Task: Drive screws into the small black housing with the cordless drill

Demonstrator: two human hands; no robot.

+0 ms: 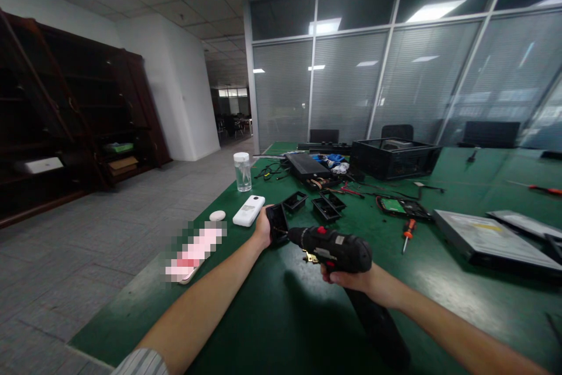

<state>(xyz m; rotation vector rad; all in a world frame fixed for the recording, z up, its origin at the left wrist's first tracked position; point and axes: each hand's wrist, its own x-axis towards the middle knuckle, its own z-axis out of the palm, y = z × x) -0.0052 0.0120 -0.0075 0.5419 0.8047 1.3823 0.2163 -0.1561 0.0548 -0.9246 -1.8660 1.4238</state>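
My right hand (351, 277) is wrapped round the grip of a black cordless drill (336, 246) with red buttons. Its chuck points left, at a black plastic frame (277, 224). That box-like frame is held by its left side in my left hand (263, 229), tilted up off the table. Whether the drill's tip touches it I cannot tell, and any bit is hidden. Just beyond lie several similar black frames (325, 209). A white rectangular device (249, 211) rests to the left of my left hand.
On the green table (246, 305) stand a lidded clear jar (242, 173) and a black computer case (395, 158). To the right lie an orange screwdriver (409, 234), a circuit-board part (401, 206) and a flat metal drive (492, 240). A pink phone (188, 272) is near the left edge.
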